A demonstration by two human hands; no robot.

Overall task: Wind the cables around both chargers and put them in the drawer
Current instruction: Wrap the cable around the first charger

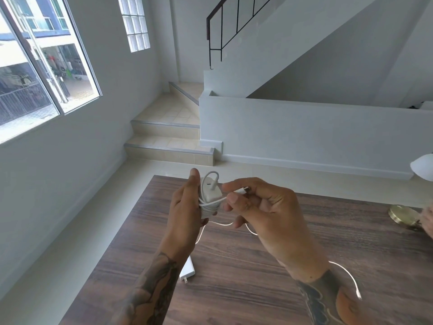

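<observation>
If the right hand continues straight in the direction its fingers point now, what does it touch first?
Probably the charger held in the left hand. The right hand points left, pinching the cable, and the charger lies just beyond its fingertips, though depth is unclear.

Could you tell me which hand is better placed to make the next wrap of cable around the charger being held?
The right hand: it already pinches the cable beside the charger, while the left hand is occupied steadying that charger.
</observation>
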